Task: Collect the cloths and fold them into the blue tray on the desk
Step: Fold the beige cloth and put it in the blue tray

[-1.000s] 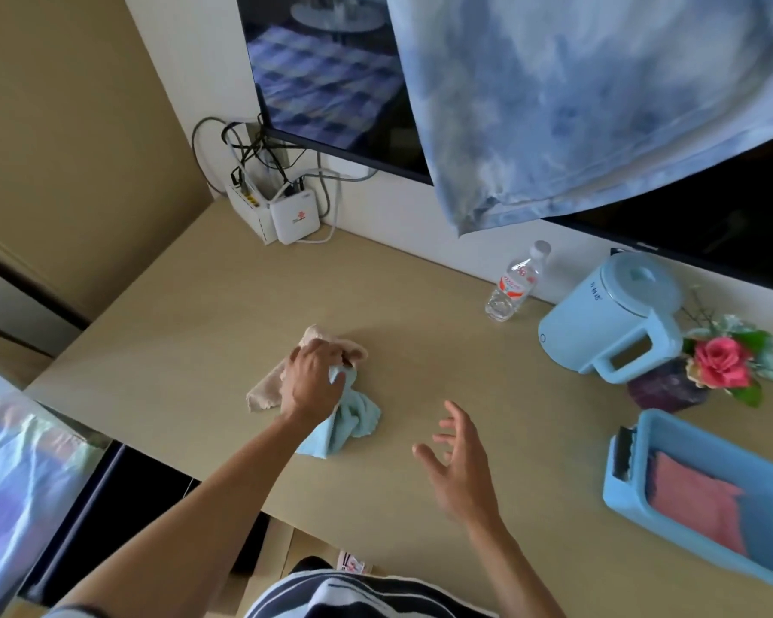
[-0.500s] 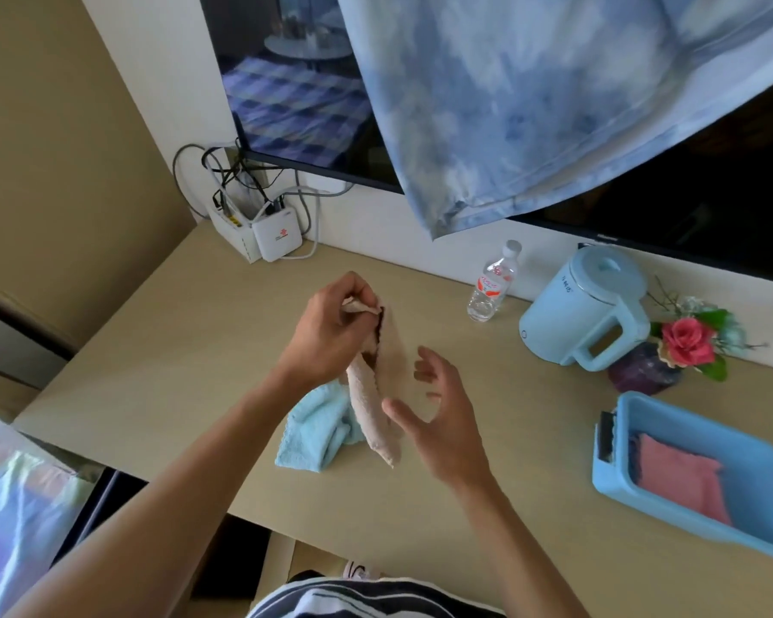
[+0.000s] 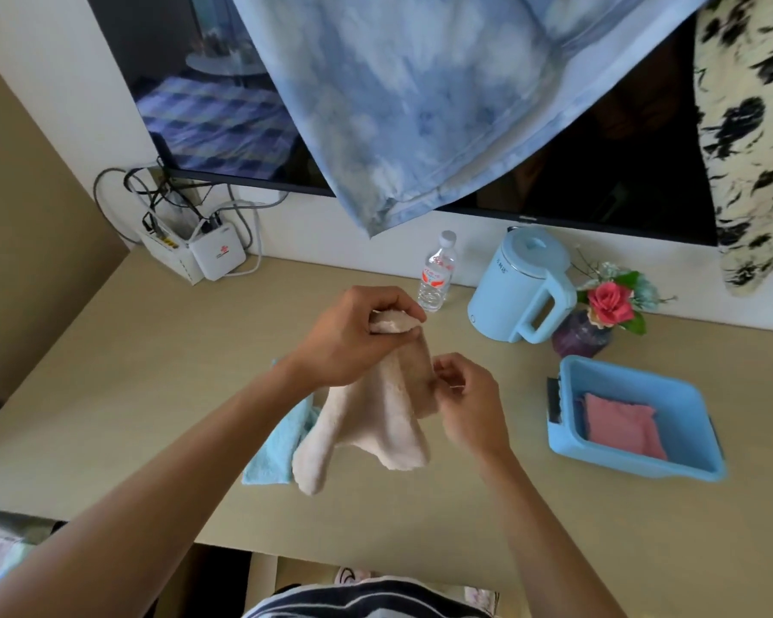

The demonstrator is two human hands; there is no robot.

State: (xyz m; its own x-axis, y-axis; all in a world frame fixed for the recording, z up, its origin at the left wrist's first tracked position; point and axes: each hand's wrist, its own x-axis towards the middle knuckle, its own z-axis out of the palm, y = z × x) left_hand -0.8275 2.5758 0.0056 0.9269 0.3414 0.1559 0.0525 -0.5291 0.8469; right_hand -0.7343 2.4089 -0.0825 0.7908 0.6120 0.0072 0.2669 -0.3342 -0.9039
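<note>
1. The left hand grips the top of a beige cloth, fingers curled round the bunched upper edge, holding it up above the tabletop.
2. The right hand pinches the cloth's right edge just below the left hand; the cloth hangs down between and beneath both hands.
3. A light blue cloth lies crumpled on the tabletop, partly hidden behind the beige cloth and under the left forearm.
4. The blue tray sits to the right of the right hand, well apart from it, with a folded pink cloth lying inside.
5. A blue kettle and a water bottle stand near the wall.
</note>
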